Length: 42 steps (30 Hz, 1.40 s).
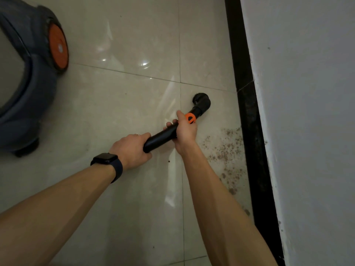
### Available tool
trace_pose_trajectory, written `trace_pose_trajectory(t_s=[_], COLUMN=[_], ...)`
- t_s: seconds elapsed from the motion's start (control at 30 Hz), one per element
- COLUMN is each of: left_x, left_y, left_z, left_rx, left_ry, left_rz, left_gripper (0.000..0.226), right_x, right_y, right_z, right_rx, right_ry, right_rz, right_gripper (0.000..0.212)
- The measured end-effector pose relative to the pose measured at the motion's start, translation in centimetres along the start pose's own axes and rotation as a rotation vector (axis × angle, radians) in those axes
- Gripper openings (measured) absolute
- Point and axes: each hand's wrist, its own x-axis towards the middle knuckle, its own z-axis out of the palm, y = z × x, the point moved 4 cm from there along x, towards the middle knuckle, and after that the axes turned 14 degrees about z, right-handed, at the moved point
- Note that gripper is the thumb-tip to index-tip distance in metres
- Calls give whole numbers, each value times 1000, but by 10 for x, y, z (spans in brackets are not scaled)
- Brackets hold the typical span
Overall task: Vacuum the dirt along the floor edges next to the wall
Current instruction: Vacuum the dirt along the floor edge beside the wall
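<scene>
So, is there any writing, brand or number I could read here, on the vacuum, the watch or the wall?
No text can be read here.
On the vacuum cleaner body: no label shows.
On the orange wheel hub: a pale mark, too blurred to read.
On the smartwatch: dark screen, nothing shown.
On the vacuum tube and the wall: no writing.

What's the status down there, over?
Left hand, right hand grip wand. Nozzle beyond dirt by baseboard. Nothing between them.
</scene>
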Motion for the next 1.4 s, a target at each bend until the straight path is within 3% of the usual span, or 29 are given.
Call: trace_pose_trajectory(t_s=[0.33,0.5,0.83,1.07,1.23,1.4], left_x=[-17,-41,-2,24,16,-35], left_y=[-18,-31,2,33,21,-22], left_z=[-11,-12,-4,13,7,-9], left_rx=[-176,-174,-72,-153,-163,-114], left_ry=[72,20,-119,-91,-33,9], left_rz=[-47,-48,60,71,28,-82], left_gripper=[20,21,22,25,26,27], right_x=[-20,-19,-11,3,4,-11], right_y=[-3,9,-6,-41,-40,1], right_z=[35,32,-25,-44,-22,29], right_rx=[-213,-200,-87,-123,-191,-270], right_ry=[-46,-76,123,157,124,-17], right_rz=[-4,42,22,19,14,23], right_gripper=[55,43,40,31,32,41])
